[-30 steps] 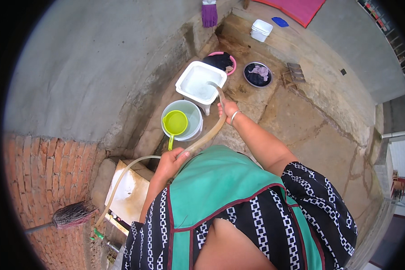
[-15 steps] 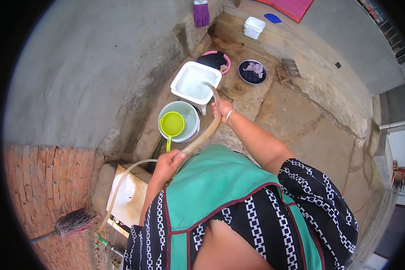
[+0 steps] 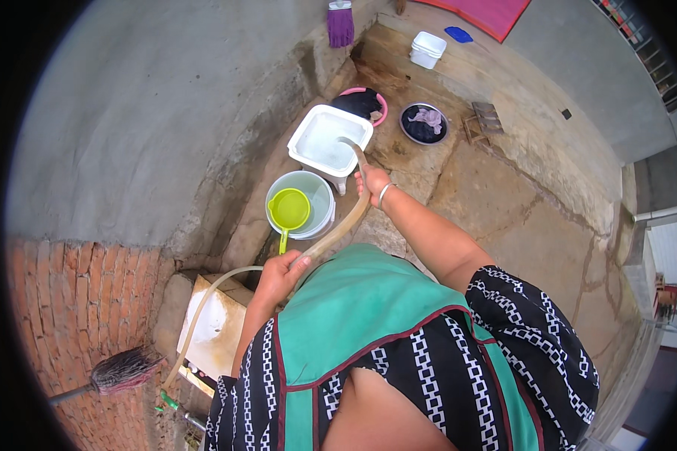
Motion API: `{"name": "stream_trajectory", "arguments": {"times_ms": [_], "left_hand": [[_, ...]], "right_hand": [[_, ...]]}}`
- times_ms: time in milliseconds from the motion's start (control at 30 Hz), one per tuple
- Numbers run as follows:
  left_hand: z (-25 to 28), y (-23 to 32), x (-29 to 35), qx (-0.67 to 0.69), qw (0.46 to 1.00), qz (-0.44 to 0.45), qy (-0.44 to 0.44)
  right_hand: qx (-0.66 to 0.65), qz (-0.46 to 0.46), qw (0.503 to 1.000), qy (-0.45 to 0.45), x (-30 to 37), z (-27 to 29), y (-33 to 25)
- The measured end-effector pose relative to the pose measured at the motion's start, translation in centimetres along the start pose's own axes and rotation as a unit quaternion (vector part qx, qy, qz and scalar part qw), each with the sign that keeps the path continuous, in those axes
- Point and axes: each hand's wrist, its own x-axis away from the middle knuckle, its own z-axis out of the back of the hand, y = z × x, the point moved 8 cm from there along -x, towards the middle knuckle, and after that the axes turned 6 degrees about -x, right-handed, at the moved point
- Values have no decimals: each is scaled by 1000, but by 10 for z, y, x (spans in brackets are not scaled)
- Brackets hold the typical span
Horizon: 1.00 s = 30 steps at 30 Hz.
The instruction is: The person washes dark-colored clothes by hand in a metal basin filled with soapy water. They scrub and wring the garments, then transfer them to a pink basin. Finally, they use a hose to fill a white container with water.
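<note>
A pale, flexible hose (image 3: 344,225) runs through both of my hands. My right hand (image 3: 374,183) is closed around it near its free end, which points into a white rectangular basin (image 3: 301,154) with water in it. Lower down, my left hand (image 3: 280,274) grips the same hose beside my green apron. Between my hands and the wall stands a whitish round bucket (image 3: 325,214). A lime-green dipper (image 3: 289,209) sits in the bucket's mouth, its handle hanging over the near rim toward my left hand.
Behind the basin lies a pink tub (image 3: 384,111) with dark cloth; right of it, a metal bowl (image 3: 445,131) holds dark and lilac cloth. A small wooden stool (image 3: 487,119) and white pail (image 3: 428,49) stand farther off. A green tap (image 3: 169,401) and mop (image 3: 124,370) are at lower left.
The view has shifted very slightly. Both hands keep their hold on the hose, and its end stays over the basin.
</note>
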Motion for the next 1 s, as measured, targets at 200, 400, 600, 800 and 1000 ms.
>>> {"name": "stream_trajectory", "arguments": {"times_ms": [200,400,600,800,1000], "left_hand": [[0,-7,0,-5,1000,2,-1],[-2,-11,-1,5,1000,5,-1],[-2,-7,-1,16,1000,8,-6],[-2,-8,-3,7,1000,6,-4],[-1,-6,-3,-1,1000,0,-1]], "right_hand": [[15,3,1000,2,2,-3,0],[21,11,1000,1,-2,1,2],[13,3,1000,2,-3,3,5],[14,2,1000,2,-5,4,6],[9,0,1000,4,-7,4,7]]}}
